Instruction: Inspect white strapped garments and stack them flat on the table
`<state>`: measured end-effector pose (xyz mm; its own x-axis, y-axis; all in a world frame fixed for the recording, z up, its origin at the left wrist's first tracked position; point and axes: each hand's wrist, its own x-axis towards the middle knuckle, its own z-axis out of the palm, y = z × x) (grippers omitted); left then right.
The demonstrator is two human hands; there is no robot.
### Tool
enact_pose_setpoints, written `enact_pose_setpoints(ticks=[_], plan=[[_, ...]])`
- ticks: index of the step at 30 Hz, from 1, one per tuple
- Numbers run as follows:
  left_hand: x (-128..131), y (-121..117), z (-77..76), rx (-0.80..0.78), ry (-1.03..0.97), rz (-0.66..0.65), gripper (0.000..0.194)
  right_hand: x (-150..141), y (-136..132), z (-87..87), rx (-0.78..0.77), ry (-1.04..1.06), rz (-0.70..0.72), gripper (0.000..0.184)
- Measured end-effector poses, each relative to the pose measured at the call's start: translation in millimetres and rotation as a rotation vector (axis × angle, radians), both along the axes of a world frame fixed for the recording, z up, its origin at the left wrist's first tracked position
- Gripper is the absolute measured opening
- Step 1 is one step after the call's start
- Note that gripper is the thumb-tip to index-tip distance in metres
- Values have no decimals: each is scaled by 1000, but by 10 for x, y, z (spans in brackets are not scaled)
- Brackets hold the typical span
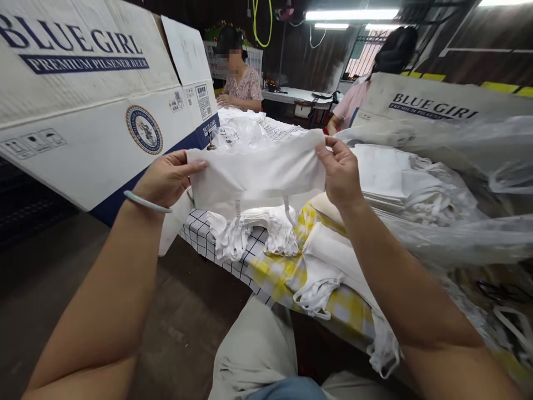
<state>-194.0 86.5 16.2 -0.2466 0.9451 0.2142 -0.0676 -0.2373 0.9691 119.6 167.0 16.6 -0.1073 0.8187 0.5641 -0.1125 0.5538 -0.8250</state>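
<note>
I hold a white cloth garment [258, 169] stretched flat in the air between both hands. My left hand [166, 178] pinches its left edge, thumb on top; a pale bangle sits on that wrist. My right hand [339, 169] grips the upper right corner with closed fingers. Two thin straps hang from the garment's lower edge. Below it lie piles of similar white garments [250, 230] on a checked cloth [278, 272].
A large flattened Blue Girl beer carton [83, 105] stands at the left, another [433, 103] at the right. Clear plastic bags [470, 233] and stacked white pieces [387, 178] fill the right. Two people [241, 83] work at the far end.
</note>
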Motion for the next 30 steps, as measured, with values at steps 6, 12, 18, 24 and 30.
enact_pose_setpoints(ticks=[6,12,18,24,30], plan=[[558,-325,395,234,-20,-152,17,779,-701,450,92,-17,-81,31],[1253,-568,299,241,-36,-356,20,1632,-1642,367,41,-32,-299,32],[1800,-779,-104,105,-94,-531,24,2158,-2591,-52,-111,50,-446,33],[2142,-761,-507,-114,-16,-637,28,2372,-3003,-536,-335,189,-495,36],[2557,-90,-1059,-295,127,-576,34,2612,-2427,-1163,-579,250,-543,37]])
